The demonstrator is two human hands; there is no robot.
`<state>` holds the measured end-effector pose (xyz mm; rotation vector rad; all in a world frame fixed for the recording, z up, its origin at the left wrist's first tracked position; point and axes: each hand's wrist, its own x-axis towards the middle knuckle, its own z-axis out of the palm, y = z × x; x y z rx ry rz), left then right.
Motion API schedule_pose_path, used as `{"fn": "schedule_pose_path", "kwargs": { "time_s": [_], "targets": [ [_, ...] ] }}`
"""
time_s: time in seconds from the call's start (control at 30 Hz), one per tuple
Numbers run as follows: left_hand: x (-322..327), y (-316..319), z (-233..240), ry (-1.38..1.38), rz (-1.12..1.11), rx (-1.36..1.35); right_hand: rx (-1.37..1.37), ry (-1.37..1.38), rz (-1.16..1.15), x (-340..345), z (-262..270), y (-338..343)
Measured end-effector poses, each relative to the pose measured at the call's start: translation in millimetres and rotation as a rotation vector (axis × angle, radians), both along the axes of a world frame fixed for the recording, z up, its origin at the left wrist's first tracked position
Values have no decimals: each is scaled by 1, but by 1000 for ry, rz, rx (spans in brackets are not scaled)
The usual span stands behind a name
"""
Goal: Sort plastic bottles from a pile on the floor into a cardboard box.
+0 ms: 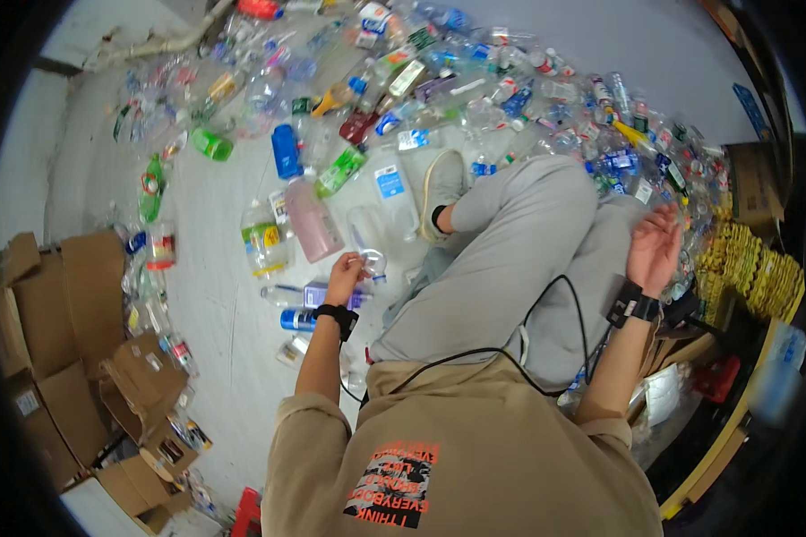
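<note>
My left hand (346,276) has its fingers on a clear plastic bottle (369,250) with a blue cap, in front of my shoe. A pink translucent bottle (316,220) and a large clear bottle with a green and yellow label (264,243) lie beyond it. Beside my left wrist are a purple bottle (317,295) and a blue can (297,320). A clear bottle with a blue label (397,194) lies beside the shoe. My right hand (655,252) is raised at the right, slightly blurred, palm up with fingers apart, and nothing shows in it.
A broad heap of plastic bottles (497,101) curves across the far side and right. Cardboard boxes (80,302) stand at the left. Yellow netted material (752,268) and a red plastic object (715,379) are at the right. A black cable (470,352) crosses my lap.
</note>
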<state>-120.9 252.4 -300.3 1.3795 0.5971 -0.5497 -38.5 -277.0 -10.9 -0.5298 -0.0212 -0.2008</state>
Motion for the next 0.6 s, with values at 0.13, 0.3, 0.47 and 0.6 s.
{"fn": "schedule_pose_path", "kwargs": {
  "time_s": [0.13,0.3,0.47,0.6],
  "targets": [
    [75,-37,123,-257,-3,-191,-87,21,-7,1,-5,10],
    [114,-109,277,-500,-188,-336,-341,45,-14,-7,6,27],
    [107,-187,359,-600,-452,-280,-684,42,238,-45,36,54],
    [95,-244,373,-738,-803,-56,-706,116,145,-84,46,70]
  ]
}}
